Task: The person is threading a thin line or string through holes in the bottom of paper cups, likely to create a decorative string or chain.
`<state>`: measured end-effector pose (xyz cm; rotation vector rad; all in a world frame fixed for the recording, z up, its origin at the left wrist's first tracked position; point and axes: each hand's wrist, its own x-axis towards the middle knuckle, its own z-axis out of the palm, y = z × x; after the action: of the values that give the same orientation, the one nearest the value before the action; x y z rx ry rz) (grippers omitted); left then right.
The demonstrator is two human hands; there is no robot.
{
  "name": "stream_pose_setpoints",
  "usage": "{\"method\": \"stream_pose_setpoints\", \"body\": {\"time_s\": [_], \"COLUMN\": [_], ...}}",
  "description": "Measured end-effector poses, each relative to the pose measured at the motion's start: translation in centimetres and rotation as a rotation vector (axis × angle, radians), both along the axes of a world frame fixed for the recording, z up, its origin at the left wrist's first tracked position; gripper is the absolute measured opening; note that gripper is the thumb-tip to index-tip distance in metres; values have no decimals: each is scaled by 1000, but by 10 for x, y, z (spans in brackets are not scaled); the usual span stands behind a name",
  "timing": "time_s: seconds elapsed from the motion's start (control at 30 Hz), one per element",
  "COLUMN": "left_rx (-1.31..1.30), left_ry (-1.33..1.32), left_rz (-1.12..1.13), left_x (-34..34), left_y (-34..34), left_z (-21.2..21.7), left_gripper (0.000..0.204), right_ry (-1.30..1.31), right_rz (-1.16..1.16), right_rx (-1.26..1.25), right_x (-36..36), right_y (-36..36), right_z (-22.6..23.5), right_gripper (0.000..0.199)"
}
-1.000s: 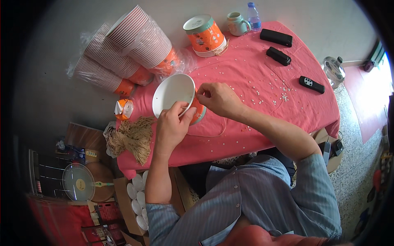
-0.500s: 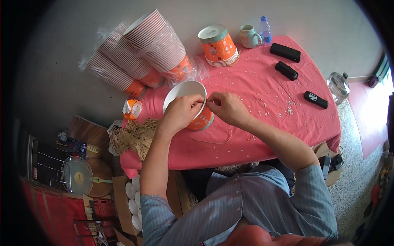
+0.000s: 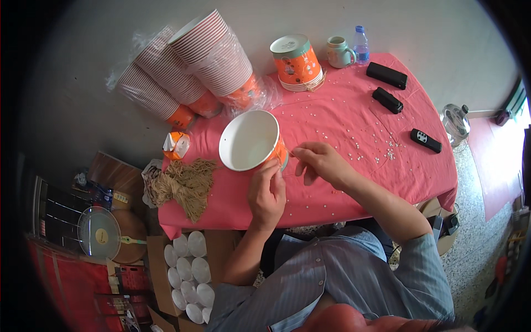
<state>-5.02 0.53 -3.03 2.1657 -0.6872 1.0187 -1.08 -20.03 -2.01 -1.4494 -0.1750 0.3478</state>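
One orange paper bucket with a white lining and a teal foot [image 3: 249, 141] sits tilted at the near side of a pink cloth-covered table [image 3: 365, 188], its round mouth turned up and leftward, its long axis slanting from that mouth down to the foot at lower right. The person's left hand [image 3: 267, 197] is at the lower right of the rim, fingertips raised against or just beside the wall. The right hand [image 3: 322, 163] is by the bucket's right side, thumb and forefinger drawn close; the two hands are near each other but apart, and I cannot tell whether either pinches anything (a fine strand would be too small to make out). To the left lie one thick bundle of beige strings [image 3: 188, 188] and one orange-and-white soft packet [image 3: 176, 145]. Behind, three tall nested stacks of striped-rim paper buckets [image 3: 213, 58] lean in clear plastic, and one short upside-down stack of orange buckets with a teal base [image 3: 297, 65] stands mouth down, its exact count unclear. Farther right are one pale green mug [image 3: 338, 52], one clear plastic bottle with a blue cap [image 3: 361, 47], two black oblong cases [image 3: 386, 76] and one black remote control [image 3: 425, 141]. Small white beads [image 3: 390, 152], too many to count, are scattered on the cloth. Below the table's left end, one open cardboard box [image 3: 159, 271] holds about eleven white round cups [image 3: 201, 270].
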Motion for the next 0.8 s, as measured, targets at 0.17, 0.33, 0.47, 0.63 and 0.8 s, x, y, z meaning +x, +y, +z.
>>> {"method": "stream_pose_setpoints", "body": {"time_s": [0.17,0.33,0.47,0.63,0.8], "left_rx": [-17,-3,22,-230,-684], "left_ry": [129,257,198,451,747], "left_rz": [-22,-43,-27,-124,-248], "left_x": [-11,-14,-11,-7,-1], "left_y": [2,6,3,5,-8], "left_z": [-16,-30,-27,-19,-11], "left_gripper": [21,21,21,17,24], "right_ry": [373,414,312,198,-231], "right_rz": [127,201,133,-1,-199], "right_rx": [348,322,287,178,-229], "right_x": [-22,-33,-30,-34,-46], "right_y": [-9,0,6,11,22], "right_z": [-14,-8,-24,-19,-18], "right_gripper": [32,27,21,20,17]}}
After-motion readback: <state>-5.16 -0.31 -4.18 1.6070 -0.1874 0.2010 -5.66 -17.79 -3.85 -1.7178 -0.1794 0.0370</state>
